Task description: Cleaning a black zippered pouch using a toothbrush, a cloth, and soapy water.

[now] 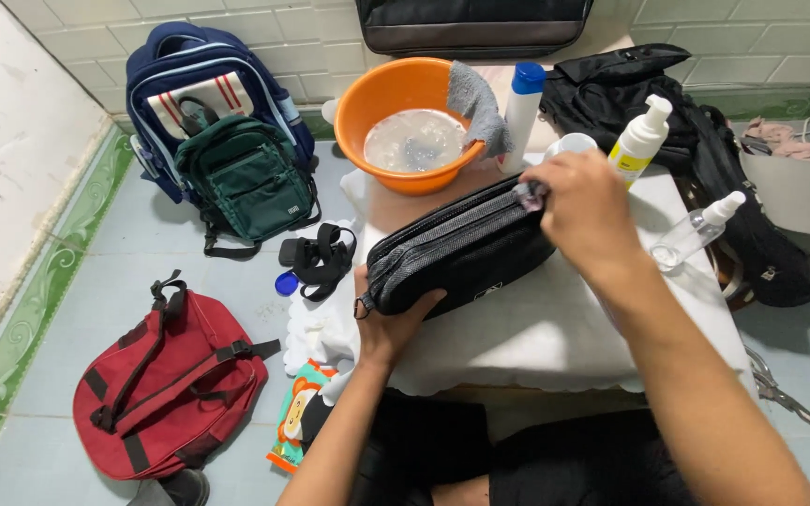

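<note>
The grey pouch lay on the white cloth over the tabletop. The left hand gripped its near end; the right hand pinched the zipper pull at the far end. The zip looked closed along its visible length. The orange basin and bottles stood untouched behind.

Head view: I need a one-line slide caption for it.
Left hand steadies a dark grey fabric pouch on a white cloth-covered table while right hand pinches its zipper pull.

Orange basin at counter's far edge; grey cloth over rim; green backpack, red backpack on floor left of it.
</note>
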